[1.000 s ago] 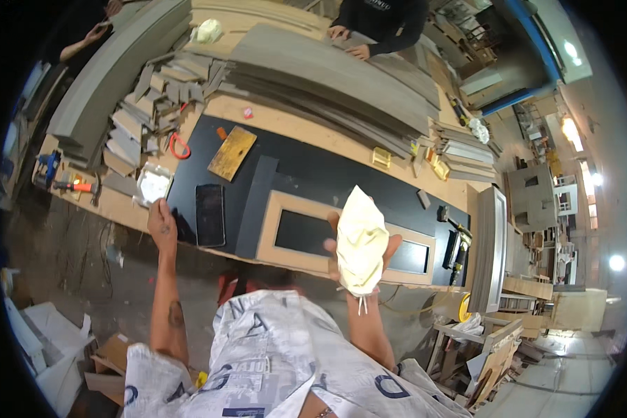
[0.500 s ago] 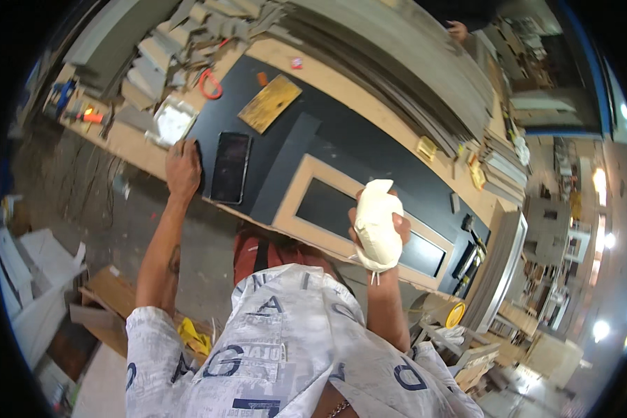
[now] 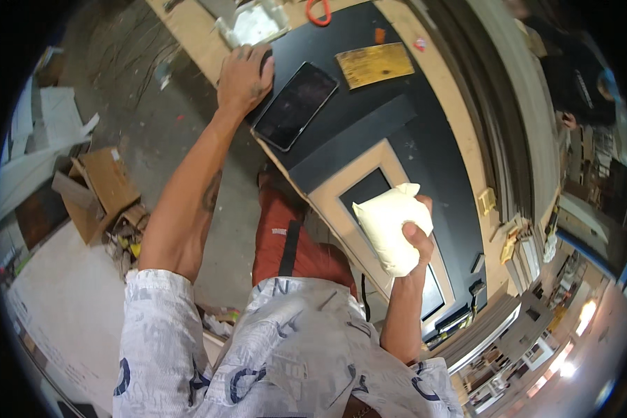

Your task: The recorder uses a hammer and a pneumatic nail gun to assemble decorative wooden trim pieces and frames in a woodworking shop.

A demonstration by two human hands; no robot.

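Note:
My right hand [image 3: 419, 240] grips a plump pale-yellow pouch [image 3: 390, 230], thumb pressed on its front, above a tan-framed panel [image 3: 390, 159] with dark insets. That panel lies on a black sheet [image 3: 439, 139] on the workbench. At the bench's near left corner my left hand [image 3: 242, 82] rests with fingers curled; something dark shows beside its thumb, too hidden to name. A black phone or tablet [image 3: 296, 106] lies on the sheet near that hand. Farther back sits a worn yellow board [image 3: 375, 66]. Behind my left hand stands a white tray [image 3: 254, 26].
Red scissor-like handles [image 3: 318, 10] and a small orange piece [image 3: 380, 35] lie at the back. Long grey-brown boards [image 3: 498, 104] are stacked along the far side. Another person [image 3: 578, 83] stands beyond them. A cardboard box [image 3: 108, 182] sits on the floor at left.
The view has turned, so the bench runs more steeply down to the right. My right hand has tilted the pouch, bringing its broad side into view. My left hand stays beside the tray.

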